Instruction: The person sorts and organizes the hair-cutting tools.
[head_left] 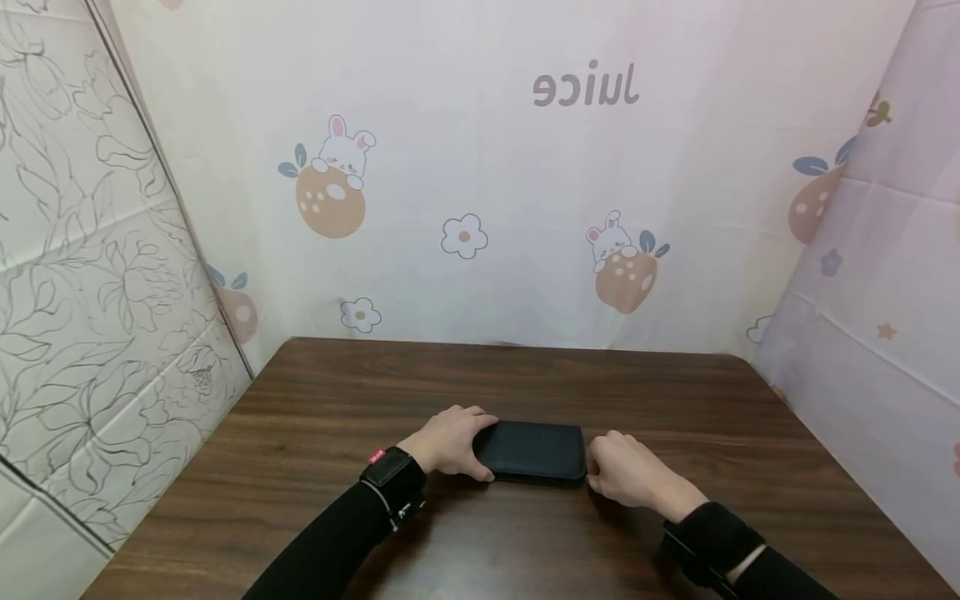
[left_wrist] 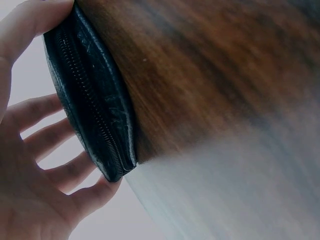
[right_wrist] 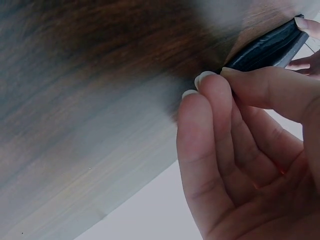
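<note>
A black zip wallet [head_left: 529,451] lies on the wooden table, its long side running left to right. My left hand [head_left: 450,442] grips its left end, thumb on the near edge and fingers at the far edge. Along that end runs a dark zipper [left_wrist: 90,92], closed where it shows in the left wrist view. At the opposite end, my right hand [head_left: 624,468] has its fingers curled in. Thumb and forefinger pinch the wallet's right corner by the zipper in the right wrist view; the fingertips hide what exactly sits between them.
The brown wood-grain table [head_left: 360,379] reaches back to a pale curtain [head_left: 465,167] printed with rabbits, fruit and flowers. More printed cloth [head_left: 885,333] hangs along the right side, and a sheet with line-drawn flowers [head_left: 97,275] along the left.
</note>
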